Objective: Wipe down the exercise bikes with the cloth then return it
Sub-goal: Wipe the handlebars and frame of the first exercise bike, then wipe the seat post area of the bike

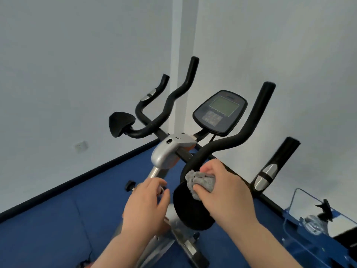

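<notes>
Walls point(77, 55), plain white, fill the upper view down to a blue floor point(48, 219). Exercise bike point(168, 153) stands at centre, its black handlebars point(237, 140) rising toward twelve and one o'clock, with the console point(220, 113) between them. A black elbow pad point(120, 122) sits at nine o'clock of the console; a second pad point(191, 211) lies low at six o'clock. Another bike's grip point(276, 165) shows at three o'clock. The right hand point(224, 190) is clamped on the bunched grey cloth point(201, 182), pressing it against the handlebar bend just above the lower pad. The left hand point(148, 202), at seven o'clock of the cloth, hovers with fingers loosely curled near the silver stem point(154, 173), gripping nothing visible.
</notes>
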`<state>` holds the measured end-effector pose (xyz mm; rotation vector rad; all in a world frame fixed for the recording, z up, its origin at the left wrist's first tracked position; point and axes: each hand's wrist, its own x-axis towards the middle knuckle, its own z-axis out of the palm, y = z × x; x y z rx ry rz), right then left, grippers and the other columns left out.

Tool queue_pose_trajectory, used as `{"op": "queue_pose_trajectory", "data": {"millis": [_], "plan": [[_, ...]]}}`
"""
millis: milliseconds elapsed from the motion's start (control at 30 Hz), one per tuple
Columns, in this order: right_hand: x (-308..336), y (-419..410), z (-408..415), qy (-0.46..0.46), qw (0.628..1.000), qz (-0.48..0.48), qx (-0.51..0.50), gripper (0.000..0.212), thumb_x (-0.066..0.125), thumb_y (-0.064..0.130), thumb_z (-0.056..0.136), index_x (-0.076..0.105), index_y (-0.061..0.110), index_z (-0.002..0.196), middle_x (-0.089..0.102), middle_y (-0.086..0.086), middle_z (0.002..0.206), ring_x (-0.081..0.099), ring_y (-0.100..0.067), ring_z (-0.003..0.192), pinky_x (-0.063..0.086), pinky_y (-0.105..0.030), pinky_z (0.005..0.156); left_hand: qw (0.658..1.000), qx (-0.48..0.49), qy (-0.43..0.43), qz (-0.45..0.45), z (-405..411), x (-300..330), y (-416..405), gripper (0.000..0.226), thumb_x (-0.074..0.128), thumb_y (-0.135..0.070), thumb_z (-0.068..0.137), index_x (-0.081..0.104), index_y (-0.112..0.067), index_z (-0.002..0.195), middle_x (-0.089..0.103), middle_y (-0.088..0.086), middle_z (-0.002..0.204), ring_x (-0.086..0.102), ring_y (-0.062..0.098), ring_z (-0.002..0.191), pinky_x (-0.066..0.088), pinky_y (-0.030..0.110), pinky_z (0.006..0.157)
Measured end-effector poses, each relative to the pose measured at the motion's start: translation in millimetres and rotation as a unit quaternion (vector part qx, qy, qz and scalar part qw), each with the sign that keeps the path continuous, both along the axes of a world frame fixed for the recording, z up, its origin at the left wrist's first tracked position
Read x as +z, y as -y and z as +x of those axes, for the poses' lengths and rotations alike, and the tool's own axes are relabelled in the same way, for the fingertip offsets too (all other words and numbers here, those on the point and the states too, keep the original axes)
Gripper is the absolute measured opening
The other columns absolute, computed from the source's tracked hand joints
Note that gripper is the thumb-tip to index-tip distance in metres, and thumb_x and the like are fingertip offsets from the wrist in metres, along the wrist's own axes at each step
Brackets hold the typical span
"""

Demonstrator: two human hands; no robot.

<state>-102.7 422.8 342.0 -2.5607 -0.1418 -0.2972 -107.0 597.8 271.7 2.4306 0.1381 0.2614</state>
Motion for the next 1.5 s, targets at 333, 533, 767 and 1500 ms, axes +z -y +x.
{"op": "queue_pose_trajectory", "data": {"millis": [333,533,767,1500], "plan": [[-32.7,-12.6,-86.9,-0.086,0.969,-0.011,0.233,0.034,0.072,0.021,0.072,0.044,0.035,0.087,0.060,0.013,0.074,0.058,-0.002,0.068,0.044,-0.016,0.050,0.974,0.226,-0.016,0.023,-158.9,-17.9,-20.5,0.014,0.053,-0.036,0.090,0.058,-0.033,0.103,0.060,-0.017,0.106,0.058,0.008,0.093,0.050,0.031,0.079],[-42.0,-59.7,-154.9,-0.118,0.934,-0.011,0.336,0.030,0.073,0.024,0.077,0.047,0.033,0.090,0.058,0.009,0.076,0.056,-0.004,0.067,0.041,-0.016,0.050,0.931,0.360,-0.058,0.031,-295.0,-21.6,-45.4,0.016,0.052,-0.037,0.089,0.058,-0.034,0.104,0.059,-0.019,0.109,0.057,0.010,0.097,0.047,0.032,0.079],[-39.3,-140.5,-244.4,-0.064,0.899,-0.018,0.433,0.026,0.074,0.024,0.077,0.051,0.029,0.088,0.062,0.011,0.072,0.060,-0.004,0.068,0.049,-0.021,0.055,0.878,0.477,-0.033,0.016,-412.9,-15.1,-101.8,0.018,0.049,-0.039,0.091,0.058,-0.035,0.106,0.057,-0.019,0.109,0.058,0.012,0.093,0.048,0.031,0.072],[-62.5,-379.1,-441.4,-0.068,0.891,-0.019,0.448,0.022,0.074,0.026,0.078,0.054,0.029,0.087,0.056,0.016,0.067,0.055,-0.003,0.064,0.041,-0.016,0.051,0.881,0.469,-0.063,0.007,-609.9,-17.6,-315.0,0.018,0.049,-0.035,0.092,0.057,-0.034,0.108,0.052,-0.025,0.107,0.057,0.007,0.088,0.040,0.024,0.069]]}}
